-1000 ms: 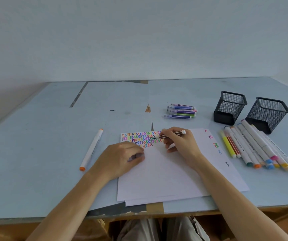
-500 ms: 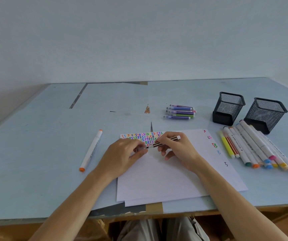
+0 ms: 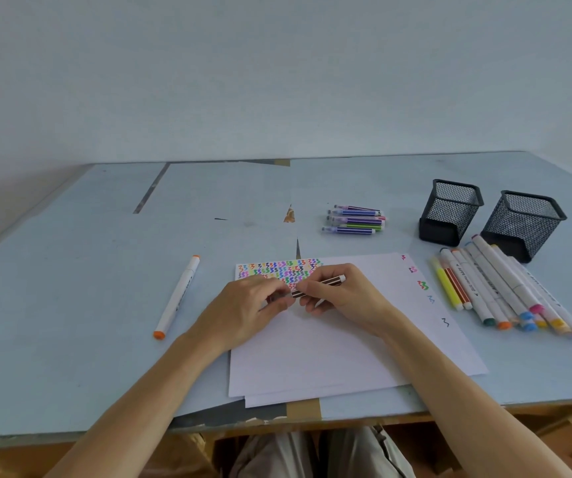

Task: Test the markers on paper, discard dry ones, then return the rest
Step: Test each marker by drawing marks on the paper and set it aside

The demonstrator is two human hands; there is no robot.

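Observation:
A thin brown striped marker (image 3: 326,283) lies across the fingers of my right hand (image 3: 343,295), which grips its barrel over the white paper (image 3: 346,346). My left hand (image 3: 250,310) meets the marker's left end, fingers curled round what looks like its cap; the cap itself is mostly hidden. Rows of coloured squiggles (image 3: 277,269) fill the paper's top left, and a few more squiggles (image 3: 422,285) run down its right edge.
An orange-tipped white marker (image 3: 177,297) lies alone at the left. Several thin markers (image 3: 355,220) sit behind the paper. Several thick markers (image 3: 505,288) lie at the right, in front of two black mesh cups (image 3: 450,212) (image 3: 522,224).
My right hand lifted the brown marker off the squiggle rows and drew it back toward me. My left hand came up from the paper and met the marker's tip end.

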